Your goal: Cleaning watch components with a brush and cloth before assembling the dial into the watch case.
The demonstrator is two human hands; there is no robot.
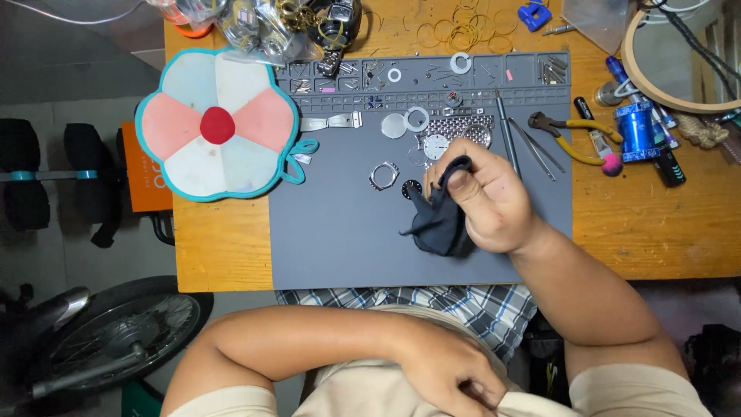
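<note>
My right hand rests on the grey work mat with its fingers closed around a dark cloth. Just beyond the fingers lie a white watch dial, a metal watch bracelet, a round glass disc and a metal ring. A silver watch case sits left of the cloth. My left hand is down in my lap below the table edge, fingers curled against beige fabric; whether it grips anything is unclear.
A flower-shaped pad lies left of the mat. Tweezers, yellow-handled pliers, a blue cylinder and a wooden hoop sit on the right. Small parts fill the mat's tray strip. Rubber bands and bagged watches lie at the back.
</note>
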